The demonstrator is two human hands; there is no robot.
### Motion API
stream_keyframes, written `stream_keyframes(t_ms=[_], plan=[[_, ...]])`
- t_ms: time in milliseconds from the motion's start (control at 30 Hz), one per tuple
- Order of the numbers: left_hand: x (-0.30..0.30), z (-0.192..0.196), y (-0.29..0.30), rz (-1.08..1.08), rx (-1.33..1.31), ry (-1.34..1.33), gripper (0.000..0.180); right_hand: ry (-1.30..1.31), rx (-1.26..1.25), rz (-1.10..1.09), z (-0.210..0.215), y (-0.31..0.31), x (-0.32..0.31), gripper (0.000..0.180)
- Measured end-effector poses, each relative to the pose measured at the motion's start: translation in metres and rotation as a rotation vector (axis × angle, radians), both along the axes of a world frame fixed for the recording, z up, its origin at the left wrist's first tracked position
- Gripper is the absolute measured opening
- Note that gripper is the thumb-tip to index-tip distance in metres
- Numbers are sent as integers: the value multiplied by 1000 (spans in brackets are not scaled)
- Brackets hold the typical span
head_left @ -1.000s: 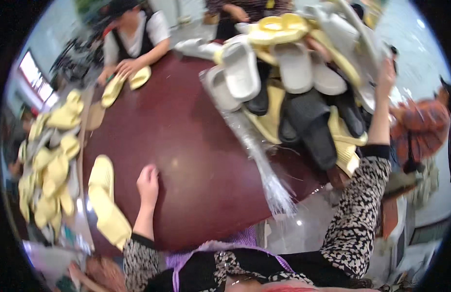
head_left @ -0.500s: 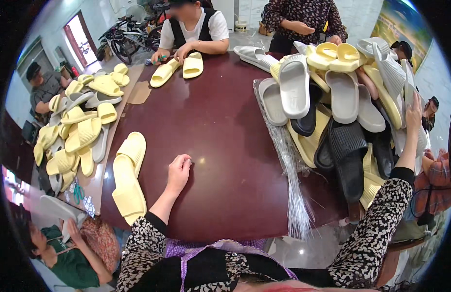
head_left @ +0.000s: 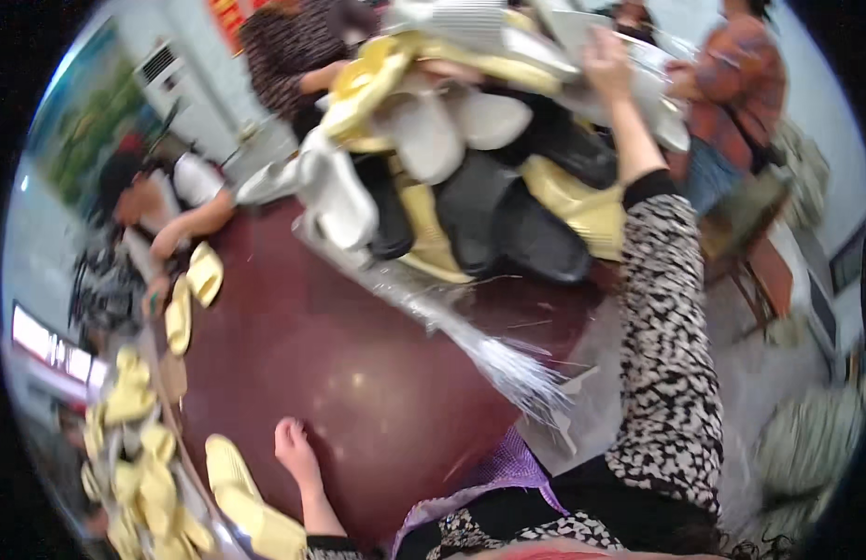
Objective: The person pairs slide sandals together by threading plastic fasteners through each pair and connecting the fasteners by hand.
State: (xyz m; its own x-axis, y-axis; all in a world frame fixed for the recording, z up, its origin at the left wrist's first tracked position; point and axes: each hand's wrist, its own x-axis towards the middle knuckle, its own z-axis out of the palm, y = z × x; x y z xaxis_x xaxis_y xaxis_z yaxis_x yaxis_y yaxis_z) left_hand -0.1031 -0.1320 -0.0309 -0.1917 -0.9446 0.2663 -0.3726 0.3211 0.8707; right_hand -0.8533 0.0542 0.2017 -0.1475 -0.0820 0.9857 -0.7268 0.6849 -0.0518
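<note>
Pale slipper (head_left: 652, 70) on the bench's (head_left: 293, 308) right-hand pile (head_left: 470, 215), heading blurred, right hand (head_left: 607, 63) against it — grip unclear, yellow slippers (head_left: 263, 527), long axes along the left edge, left hand (head_left: 297, 450) curled nearby — how tightly, unclear.

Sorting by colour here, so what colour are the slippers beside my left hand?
The slippers beside your left hand are pale yellow, seen in the head view.

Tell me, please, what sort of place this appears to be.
Probably a slipper workshop: a mixed heap of slippers on a dark red table, a second, mostly yellow pile at the left, and another person by the table's edge.
</note>
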Motion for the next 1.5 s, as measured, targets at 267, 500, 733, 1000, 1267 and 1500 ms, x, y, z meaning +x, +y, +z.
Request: stream_keyframes(t_ms=[267,500,733,1000,1267,1500], plan=[[-6,-3,6,-52,4,-83,11,-205,-140,112,-18,56,9,55],[7,1,0,-31,10,-92,11,-165,-237,128,-28,73,42,60],[1,-8,-2,-45,-10,-78,11,-169,-398,-109,-50,134,36,56],[-4,-7,0,-53,3,-106,11,-748,-880,345,-89,173,0,46],[4,-4,1,-31,-46,-131,11,-952,-836,513,-89,176,2,33],[-7,-14,-2,-75,-44,-65,11,-994,-1175,708,-40,199,-10,18]])
